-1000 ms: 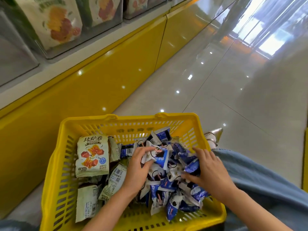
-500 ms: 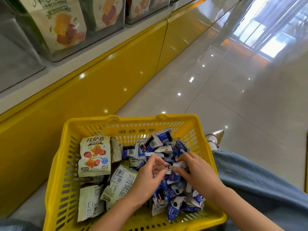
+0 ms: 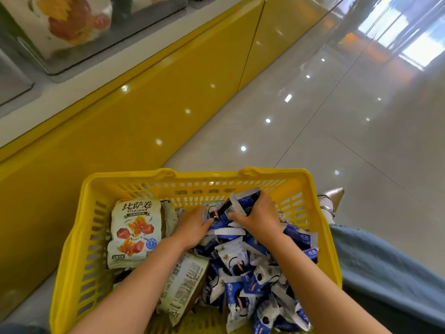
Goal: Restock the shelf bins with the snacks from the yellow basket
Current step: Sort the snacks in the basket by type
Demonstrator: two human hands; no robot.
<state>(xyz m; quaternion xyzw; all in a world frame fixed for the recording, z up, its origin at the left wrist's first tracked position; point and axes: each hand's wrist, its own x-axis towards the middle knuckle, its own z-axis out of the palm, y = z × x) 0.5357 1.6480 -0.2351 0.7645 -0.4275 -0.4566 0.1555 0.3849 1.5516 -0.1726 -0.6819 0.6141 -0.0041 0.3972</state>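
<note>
Both hands work near the far wall of the yellow basket [image 3: 207, 175], left hand [image 3: 192, 227] and right hand [image 3: 258, 220] fingers curled round a clump of blue snack packets [image 3: 231, 259], probably bunching one handful for the shelf bins [image 3: 72, 32]; beige packs [image 3: 134, 232] lie along its left wall.

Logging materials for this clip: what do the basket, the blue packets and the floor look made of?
Basket: moulded plastic, glossy yellow, slotted walls.
Packets: probably thin plastic film, shiny, crinkled, crimped ends.
Floor: polished tile or stone, mirroring light spots, thin joint lines.
</note>
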